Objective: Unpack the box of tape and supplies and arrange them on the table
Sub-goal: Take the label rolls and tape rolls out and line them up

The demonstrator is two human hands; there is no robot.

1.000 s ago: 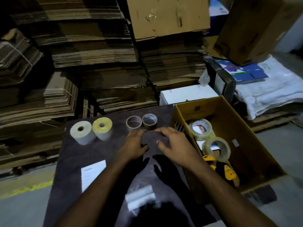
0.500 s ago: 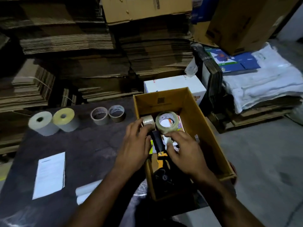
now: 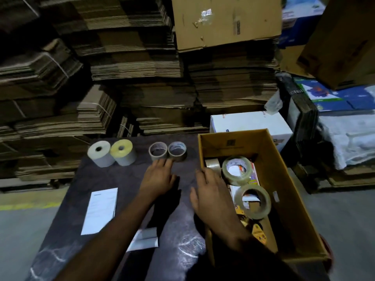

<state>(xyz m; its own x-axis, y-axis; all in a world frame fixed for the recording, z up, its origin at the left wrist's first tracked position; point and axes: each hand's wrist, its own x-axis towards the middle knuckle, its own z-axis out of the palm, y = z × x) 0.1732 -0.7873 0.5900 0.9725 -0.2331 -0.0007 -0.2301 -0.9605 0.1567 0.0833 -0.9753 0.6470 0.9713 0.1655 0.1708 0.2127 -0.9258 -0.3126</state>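
Note:
An open cardboard box (image 3: 288, 189) stands on the right end of the dark table (image 3: 121, 179). Inside lie two large clear tape rolls (image 3: 239, 180) (image 3: 261, 209), a small roll (image 3: 212, 163) and a yellow-black tape dispenser (image 3: 257, 234). Along the table's far edge stand a white roll (image 3: 101, 161), a yellow roll (image 3: 125, 159) and two brown tape rolls (image 3: 154, 157) (image 3: 179, 157). My left hand (image 3: 158, 179) hovers palm down, fingertips at the near rim of the left brown roll. My right hand (image 3: 211, 191) is spread over the box's left wall, holding nothing.
A white paper sheet (image 3: 100, 210) and a white packet (image 3: 145, 240) lie on the near table. Stacks of flattened cardboard (image 3: 132, 67) rise behind. A white carton (image 3: 249, 122) sits past the box, white sacks (image 3: 349, 138) to the right. Floor with a yellow line (image 3: 26, 205) lies left.
Half a second ago both hands were inside the box among the rolls. Now they are back out, over the table and the box's left wall, with nothing in them. The view has swung left.

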